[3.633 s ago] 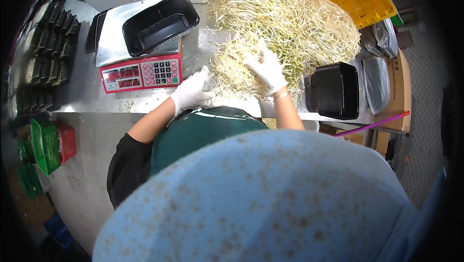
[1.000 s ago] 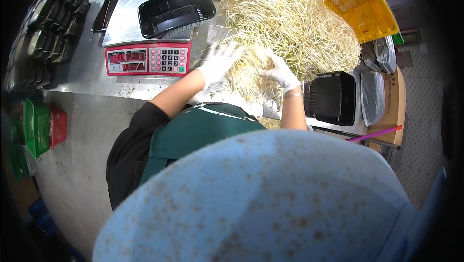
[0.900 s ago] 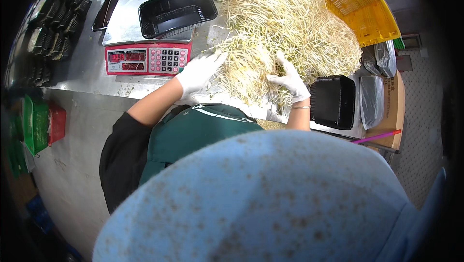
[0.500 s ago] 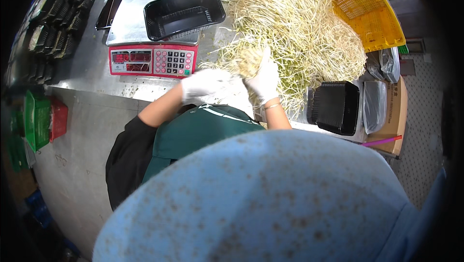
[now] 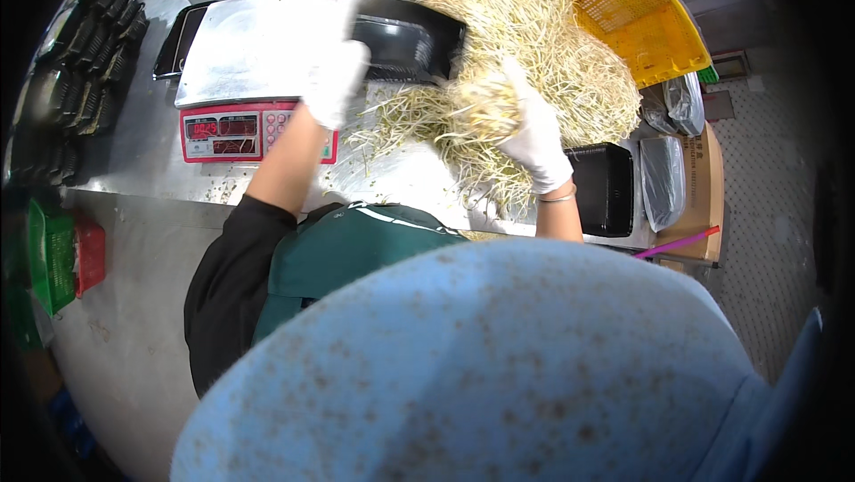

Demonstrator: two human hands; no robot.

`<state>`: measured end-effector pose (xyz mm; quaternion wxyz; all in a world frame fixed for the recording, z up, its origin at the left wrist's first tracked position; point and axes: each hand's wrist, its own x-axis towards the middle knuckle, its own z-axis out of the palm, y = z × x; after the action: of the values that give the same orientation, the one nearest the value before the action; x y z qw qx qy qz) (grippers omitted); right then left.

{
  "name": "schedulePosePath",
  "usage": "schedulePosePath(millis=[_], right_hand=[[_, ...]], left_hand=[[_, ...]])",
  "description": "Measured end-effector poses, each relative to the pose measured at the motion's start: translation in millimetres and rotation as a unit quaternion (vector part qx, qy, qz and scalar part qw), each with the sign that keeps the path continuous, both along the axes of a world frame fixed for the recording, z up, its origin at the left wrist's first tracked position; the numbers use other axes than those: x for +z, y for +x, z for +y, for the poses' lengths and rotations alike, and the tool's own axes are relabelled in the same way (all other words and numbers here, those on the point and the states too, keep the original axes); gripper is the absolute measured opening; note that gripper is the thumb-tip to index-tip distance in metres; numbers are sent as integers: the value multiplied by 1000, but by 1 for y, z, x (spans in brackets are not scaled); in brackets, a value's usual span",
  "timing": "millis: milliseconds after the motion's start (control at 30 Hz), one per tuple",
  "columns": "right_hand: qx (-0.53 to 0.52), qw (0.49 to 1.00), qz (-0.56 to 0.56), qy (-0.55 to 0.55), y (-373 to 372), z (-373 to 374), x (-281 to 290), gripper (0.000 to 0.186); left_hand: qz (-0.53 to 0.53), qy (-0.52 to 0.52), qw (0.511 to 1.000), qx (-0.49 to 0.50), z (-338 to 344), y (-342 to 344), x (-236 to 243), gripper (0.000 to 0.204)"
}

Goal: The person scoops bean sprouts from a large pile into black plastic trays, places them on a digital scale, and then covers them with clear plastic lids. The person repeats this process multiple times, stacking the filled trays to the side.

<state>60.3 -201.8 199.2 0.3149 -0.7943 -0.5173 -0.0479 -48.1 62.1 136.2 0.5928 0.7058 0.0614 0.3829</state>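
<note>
A loose clump of pale bean sprouts point(image 5: 485, 110) sits in the grasp of the white-gloved right hand point(image 5: 537, 139), in front of a large sprout heap point(image 5: 570, 64) on the shiny metal worktop point(image 5: 378, 181). The blurred white-gloved left hand point(image 5: 337, 81) has its fingers gripping the left end of a black rectangular plastic tray point(image 5: 401, 44), between the heap and a red-fronted digital scale point(image 5: 240, 50).

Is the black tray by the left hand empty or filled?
Empty, as far as visible: the black tray, though blurred, shows a bare dark inside beside the left hand.
</note>
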Motion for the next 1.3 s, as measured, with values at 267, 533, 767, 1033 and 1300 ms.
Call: schedulePosePath(millis=[267, 533, 767, 1033, 1300], right_hand=[[-158, 973, -161, -54, -20, 34, -48, 76], [157, 981, 98, -57, -13, 132, -27, 101], [244, 966, -36, -73, -31, 195, -20, 68], [222, 958, -179, -21, -29, 199, 3, 54], [-215, 899, 335, 183, 68, -63, -84, 55]], left_hand=[[106, 32, 985, -131, -107, 15, -15, 77], [-4, -405, 911, -74, -18, -32, -17, 58], [10, -379, 922, 77, 52, -91, -1, 50], [257, 407, 876, 33, 78, -78, 39, 64], [186, 565, 798, 95, 54, -75, 63, 46]])
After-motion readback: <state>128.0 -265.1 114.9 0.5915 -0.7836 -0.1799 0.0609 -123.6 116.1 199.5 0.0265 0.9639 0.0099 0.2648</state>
